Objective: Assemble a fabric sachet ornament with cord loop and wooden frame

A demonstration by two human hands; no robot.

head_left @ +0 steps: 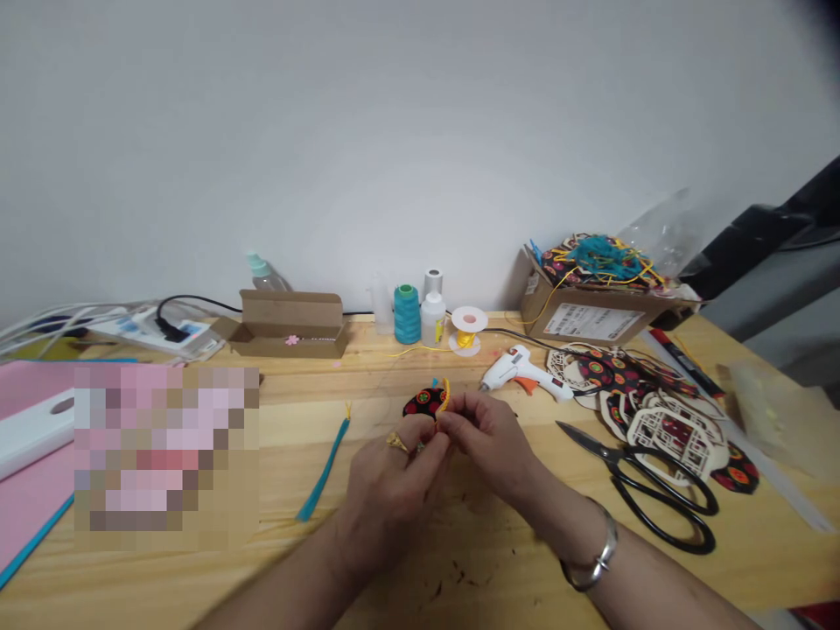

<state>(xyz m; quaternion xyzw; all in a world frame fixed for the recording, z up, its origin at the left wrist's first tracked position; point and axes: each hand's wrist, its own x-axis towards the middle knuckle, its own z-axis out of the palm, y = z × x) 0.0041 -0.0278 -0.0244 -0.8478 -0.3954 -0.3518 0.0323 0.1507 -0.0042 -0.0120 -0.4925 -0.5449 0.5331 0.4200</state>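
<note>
At mid-table, near front edge: L hand (394,494) and R hand (493,444) together, fingertips meeting. Both closed in a pinch on small black floral fabric piece (423,402) w/ yellow cord (445,396) along its right edge. Held low over wooden table (420,586); cannot tell whether touching it. Exact finger placement hidden behind knuckles.

Left of hands, apart: teal tassel (325,472), lying flat. Just beyond R hand: glue gun (525,372), nozzle toward hands. Right, on tabletop: scissors (656,490), tips pointing toward R hand, handles just beside pile of wooden cut-outs (666,420). Along back edge: teal thread spool (407,313), cord reel (468,335), cardboard box (591,322) heaped w/ similar pieces.

Risks, judgement only:
- Tiny pinch area, so cord liable to slip off fabric edge if either hand eases.
- If gun hot, nozzle so near R knuckles = burn or glue smear.
- Tassel loose near L forearm; easily swept aside or off table.
- Scissor tips near R wrist; careless reach across could snag.
</note>
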